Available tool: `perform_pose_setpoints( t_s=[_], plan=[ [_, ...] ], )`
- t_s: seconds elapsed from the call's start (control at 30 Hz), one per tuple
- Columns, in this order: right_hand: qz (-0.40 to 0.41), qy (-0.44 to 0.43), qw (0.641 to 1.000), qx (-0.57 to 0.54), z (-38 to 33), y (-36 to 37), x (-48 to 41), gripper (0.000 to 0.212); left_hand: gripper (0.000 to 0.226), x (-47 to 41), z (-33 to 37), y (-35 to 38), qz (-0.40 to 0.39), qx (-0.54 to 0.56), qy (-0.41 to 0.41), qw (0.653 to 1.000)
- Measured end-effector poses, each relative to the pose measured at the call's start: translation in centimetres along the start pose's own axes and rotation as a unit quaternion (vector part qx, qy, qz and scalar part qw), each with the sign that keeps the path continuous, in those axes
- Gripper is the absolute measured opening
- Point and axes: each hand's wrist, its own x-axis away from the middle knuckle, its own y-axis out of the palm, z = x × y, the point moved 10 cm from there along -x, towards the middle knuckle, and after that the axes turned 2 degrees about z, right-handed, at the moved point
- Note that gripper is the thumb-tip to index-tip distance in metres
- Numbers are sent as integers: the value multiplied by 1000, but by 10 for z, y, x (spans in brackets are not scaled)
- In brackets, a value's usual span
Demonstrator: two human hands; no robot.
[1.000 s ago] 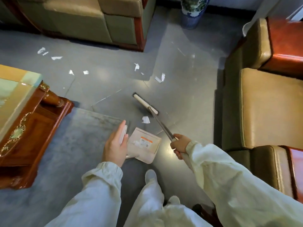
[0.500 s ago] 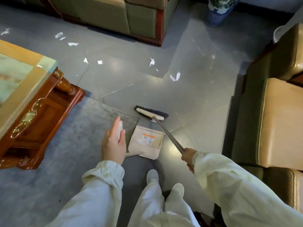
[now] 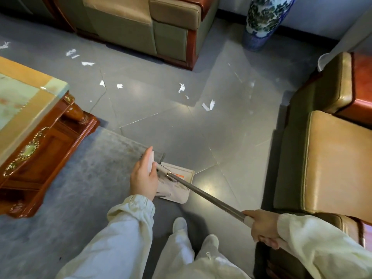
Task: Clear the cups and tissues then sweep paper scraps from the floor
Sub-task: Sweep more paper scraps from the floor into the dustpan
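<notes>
The left hand reaches forward and down, fingers and thumb clasped round the upright white handle of the dustpan. The right hand, low at the right, grips the broom shaft. The broom head rests in the beige pan, just beside the left hand. Torn white paper scraps lie scattered on the grey floor, well beyond both hands.
</notes>
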Motion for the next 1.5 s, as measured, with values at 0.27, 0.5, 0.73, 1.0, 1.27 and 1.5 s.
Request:
perform_pose_setpoints(
  t_s=[0.27, 0.5, 0.73, 1.0, 1.27, 1.5],
  plan=[
    [131, -39, 985, -103, -14, -68, -11, 58, 45, -32, 55, 29, -29, 26, 26, 999],
    [247, -92, 964, -33, -34, -216, -46, 54, 45, -100, 118, 100, -11, 13, 23, 1000],
    [243, -97, 957, -122, -67, -419, -88, 51, 45, -194, 189, 195, -5, -3, 0, 1000],
    [230, -120, 965, -46, -129, -557, -110, 48, 45, -268, 227, 249, 29, -23, -71, 997],
    [76, -103, 992, 5, -165, -524, -119, 60, 45, -334, 250, 280, 22, -11, -68, 997],
    [-32, -63, 997, -39, -178, -527, -65, 70, 41, -342, 248, 270, 12, -31, -67, 997]
  ],
)
